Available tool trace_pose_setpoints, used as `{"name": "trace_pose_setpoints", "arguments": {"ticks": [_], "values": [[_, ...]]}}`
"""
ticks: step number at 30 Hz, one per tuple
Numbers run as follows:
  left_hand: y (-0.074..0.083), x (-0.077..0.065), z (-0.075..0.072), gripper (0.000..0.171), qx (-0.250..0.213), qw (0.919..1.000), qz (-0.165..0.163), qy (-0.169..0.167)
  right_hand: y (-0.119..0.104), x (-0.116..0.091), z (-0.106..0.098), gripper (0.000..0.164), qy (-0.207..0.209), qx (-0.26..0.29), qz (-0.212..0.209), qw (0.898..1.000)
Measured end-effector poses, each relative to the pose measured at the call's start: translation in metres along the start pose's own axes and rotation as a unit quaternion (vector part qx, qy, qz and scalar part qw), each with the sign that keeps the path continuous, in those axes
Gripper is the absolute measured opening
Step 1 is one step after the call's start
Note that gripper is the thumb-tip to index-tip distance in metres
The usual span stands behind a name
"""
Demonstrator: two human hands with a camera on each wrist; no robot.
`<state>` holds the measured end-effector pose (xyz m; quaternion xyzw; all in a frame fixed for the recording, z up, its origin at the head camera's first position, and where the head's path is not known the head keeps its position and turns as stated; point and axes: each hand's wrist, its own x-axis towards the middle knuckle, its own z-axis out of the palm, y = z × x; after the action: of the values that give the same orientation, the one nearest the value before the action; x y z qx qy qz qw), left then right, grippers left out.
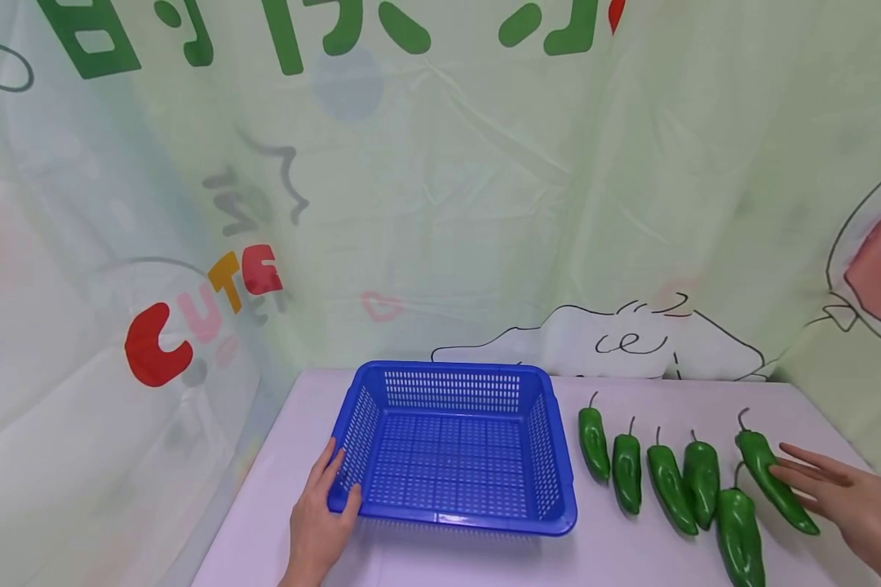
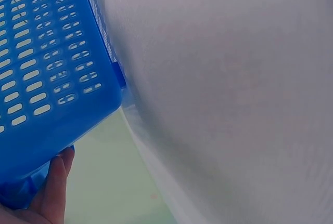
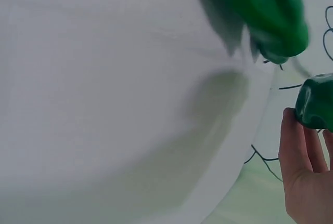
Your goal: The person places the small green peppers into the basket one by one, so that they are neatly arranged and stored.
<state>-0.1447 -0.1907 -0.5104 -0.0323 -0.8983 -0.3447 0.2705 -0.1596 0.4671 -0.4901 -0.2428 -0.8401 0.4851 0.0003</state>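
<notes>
A blue plastic basket [image 1: 449, 522] with slotted sides stands on the table, nothing inside it. My left hand [image 1: 319, 518] grips its near left corner, thumb at the front rim and fingers along the left side; the left wrist view shows fingers [image 2: 56, 182] against the blue rim. Far to the right, my right hand [image 1: 840, 497] touches the rightmost green pepper [image 1: 767, 469] with extended fingers, its thumb hidden. In the right wrist view, fingertips of the right hand [image 3: 307, 167] meet a green pepper [image 3: 317, 102].
Several more long green peppers [image 1: 668, 485] lie in a row between the basket and my right hand, stems pointing away. The white-covered table [image 1: 260, 497] ends at a printed cloth backdrop [image 1: 440, 204] behind and at the sides.
</notes>
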Motion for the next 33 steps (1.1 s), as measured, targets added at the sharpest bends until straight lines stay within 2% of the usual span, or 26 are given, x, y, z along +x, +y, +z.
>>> {"name": "trace_pose_setpoints", "arguments": {"ticks": [4,9,18,24,31,33], "values": [[-0.001,0.0,0.0,0.058,-0.002,1.0,-0.003,0.002,-0.011,-0.004,0.0,0.074,-0.001,0.012,-0.006,1.0],[-0.001,0.0,0.0,0.058,-0.002,1.0,-0.003,0.001,-0.022,-0.008,0.003,0.07,-0.007,0.003,-0.023,1.0],[-0.001,0.001,0.002,0.056,0.0,0.9998,0.017,0.012,-0.038,-0.015,0.006,0.071,-0.013,0.018,-0.053,0.998],[0.0,0.0,0.001,0.056,-0.003,0.9998,0.018,0.012,-0.049,-0.02,0.008,0.071,-0.027,0.031,-0.07,0.997],[0.001,0.0,0.001,0.056,-0.004,0.9999,0.011,0.007,-0.058,-0.029,0.011,0.048,-0.05,0.06,-0.091,0.993],[0.002,0.0,0.001,0.056,-0.004,1.0,0.008,0.005,-0.06,-0.031,0.012,0.047,-0.052,0.06,-0.098,0.992]]}}
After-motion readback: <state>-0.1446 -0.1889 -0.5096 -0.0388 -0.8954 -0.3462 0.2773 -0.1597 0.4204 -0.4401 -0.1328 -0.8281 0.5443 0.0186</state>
